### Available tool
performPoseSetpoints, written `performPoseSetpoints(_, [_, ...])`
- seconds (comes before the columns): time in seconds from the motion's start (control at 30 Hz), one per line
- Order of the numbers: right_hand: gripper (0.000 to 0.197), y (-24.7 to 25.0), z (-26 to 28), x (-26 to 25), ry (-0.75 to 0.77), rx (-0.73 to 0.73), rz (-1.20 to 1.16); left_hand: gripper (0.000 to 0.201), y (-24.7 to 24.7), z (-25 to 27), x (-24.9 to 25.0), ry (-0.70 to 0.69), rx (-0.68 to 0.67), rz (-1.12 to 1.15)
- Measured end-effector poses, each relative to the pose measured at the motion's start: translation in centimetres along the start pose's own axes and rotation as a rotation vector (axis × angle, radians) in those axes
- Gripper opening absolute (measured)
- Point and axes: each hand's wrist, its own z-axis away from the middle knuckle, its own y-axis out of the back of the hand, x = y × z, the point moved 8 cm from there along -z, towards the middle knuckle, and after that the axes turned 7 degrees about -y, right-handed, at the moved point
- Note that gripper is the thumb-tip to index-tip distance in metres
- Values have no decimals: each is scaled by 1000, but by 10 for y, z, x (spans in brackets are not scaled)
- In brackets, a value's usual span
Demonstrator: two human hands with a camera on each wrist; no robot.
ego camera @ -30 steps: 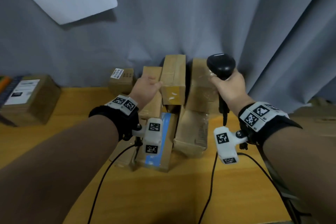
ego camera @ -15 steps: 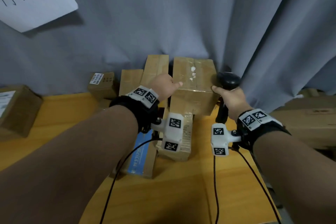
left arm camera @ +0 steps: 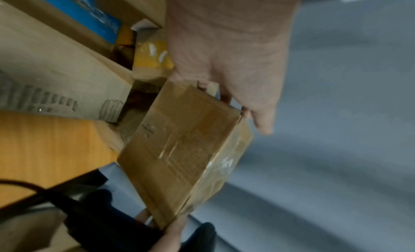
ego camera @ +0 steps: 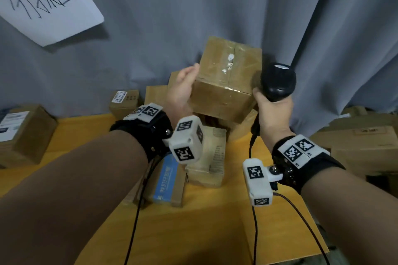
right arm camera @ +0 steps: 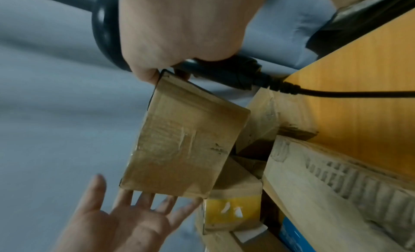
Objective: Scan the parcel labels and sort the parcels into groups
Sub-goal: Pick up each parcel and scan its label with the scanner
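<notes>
A taped brown cardboard parcel (ego camera: 224, 84) is held in the air above the pile, tilted, with no label on the faces that show. My left hand (ego camera: 183, 88) supports its left side. In the right wrist view the left hand (right arm camera: 125, 220) has straight, spread fingers against the parcel (right arm camera: 186, 144). My right hand (ego camera: 273, 114) grips the black handheld scanner (ego camera: 277, 79) by its handle, head up, and its thumb touches the parcel's right edge. In the left wrist view the parcel (left arm camera: 186, 149) spans from the left hand (left arm camera: 229, 51) to the right fingertips at the bottom.
Other parcels lie on the orange table (ego camera: 204, 232) below the hands: one with blue tape (ego camera: 168, 180) and a pale printed one (ego camera: 213, 157). A small labelled box (ego camera: 123, 103) and a larger labelled box (ego camera: 23, 133) stand at the left, with cartons (ego camera: 361, 148) at the right. A grey curtain hangs behind.
The left hand left the narrow box in the pile and took the wider parcel. Both hands lifted it off the pile and tilted it, with the scanner beside it.
</notes>
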Motion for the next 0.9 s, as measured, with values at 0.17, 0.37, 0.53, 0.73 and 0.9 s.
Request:
performPoseSetpoints(0.17, [44,-44,32,-28,84,-191,31,56,54,16,25,27,114,-17])
performPoseSetpoints(0.37, [43,-110,70,-40,135,-402,74,26,114,51,60,-102,39,-50])
performPoseSetpoints(0.53, [44,-160,108,-12,-3,-503,82,37,174,73,83,-115,113,-109])
performPoseSetpoints(0.73, [30,-200,128,28,-139,-599,160,37,229,89,76,-66,190,-296])
performPoseSetpoints(0.9, [31,-212,151,62,-204,-701,290,83,251,91,45,130,172,-436])
